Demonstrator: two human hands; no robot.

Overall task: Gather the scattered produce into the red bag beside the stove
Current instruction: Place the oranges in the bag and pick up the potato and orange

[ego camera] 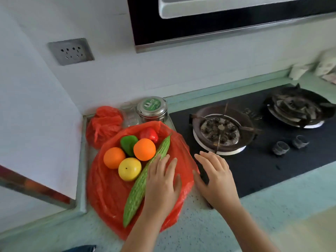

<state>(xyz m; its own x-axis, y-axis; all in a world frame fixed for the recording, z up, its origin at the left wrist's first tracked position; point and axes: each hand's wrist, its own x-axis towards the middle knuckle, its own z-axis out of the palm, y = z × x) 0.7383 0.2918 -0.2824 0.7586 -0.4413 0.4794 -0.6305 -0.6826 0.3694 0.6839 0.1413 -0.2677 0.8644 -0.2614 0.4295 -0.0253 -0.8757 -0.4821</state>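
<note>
Head view showed the left hand [161,180] spread flat, fingers open, resting on the red bag [107,193] with its fingertips just touching the long green gourd [145,179]. The right hand [214,177] was also open and gripped nothing, hovering at the bag's right edge, over the border of the black stove [263,160]. The gourd lay diagonally across the bag. Beside it sat two oranges [144,149], a yellow fruit [129,169], a green pepper [128,143] and a red pepper [150,134], all within the opened bag on the table [200,230]. No loose produce showed elsewhere. The likely trouble from here was the round fruit rolling out if the thin plastic were lifted unevenly, or the gourd's lower end slipping over the bag's near rim. Another crumpled red bag [103,122] sat behind, near a metal tin [152,109].
</note>
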